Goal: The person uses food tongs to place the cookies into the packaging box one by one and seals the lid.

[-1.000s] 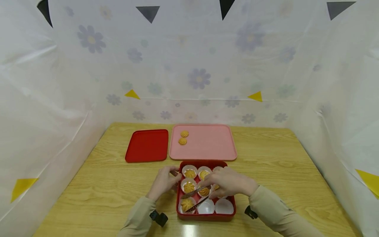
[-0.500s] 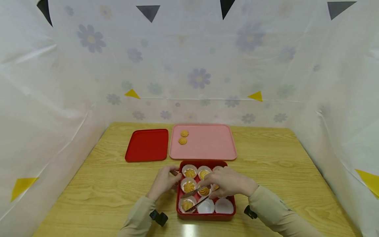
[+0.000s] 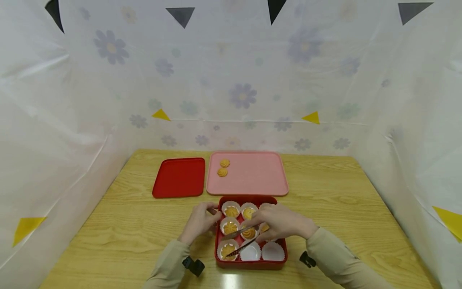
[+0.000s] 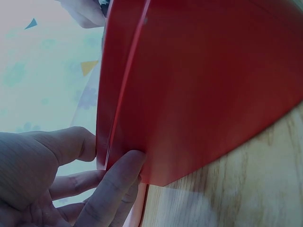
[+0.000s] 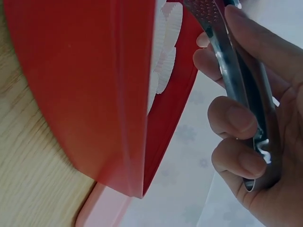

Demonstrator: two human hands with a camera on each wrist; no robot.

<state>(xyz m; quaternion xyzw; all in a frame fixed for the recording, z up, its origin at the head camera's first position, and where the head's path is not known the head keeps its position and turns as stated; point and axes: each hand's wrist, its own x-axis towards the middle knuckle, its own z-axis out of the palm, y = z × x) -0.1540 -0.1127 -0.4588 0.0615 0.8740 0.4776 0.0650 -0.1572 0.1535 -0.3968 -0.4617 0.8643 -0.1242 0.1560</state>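
Note:
A red box [image 3: 251, 265] at the table's near side holds several white paper cups, most with a piped swirl cookie. One cookie [image 3: 228, 251] sits in the front-left cup, and the front-middle cup [image 3: 250, 251] and front-right cup [image 3: 273, 251] show bare white insides. My left hand [image 3: 201, 220] grips the box's left side, thumb at the rim and fingertips on the outer wall [image 4: 199, 85]. My right hand [image 3: 283, 222] holds metal tongs [image 5: 232, 71]; their spread, perforated tips are over the front-left cup. The right hand partly covers the right-hand cups.
Behind the box lies a pink tray [image 3: 256, 174] with two swirl cookies [image 3: 222, 172] at its left. A red tray [image 3: 179, 178] lies to its left. White flowered sheeting [image 3: 242, 96] surrounds the back and sides of the wooden table [image 3: 325, 192].
The cookie at front left has dropped lower into its cup. The tongs' tips have risen slightly from it. My left hand and the box have stayed in place.

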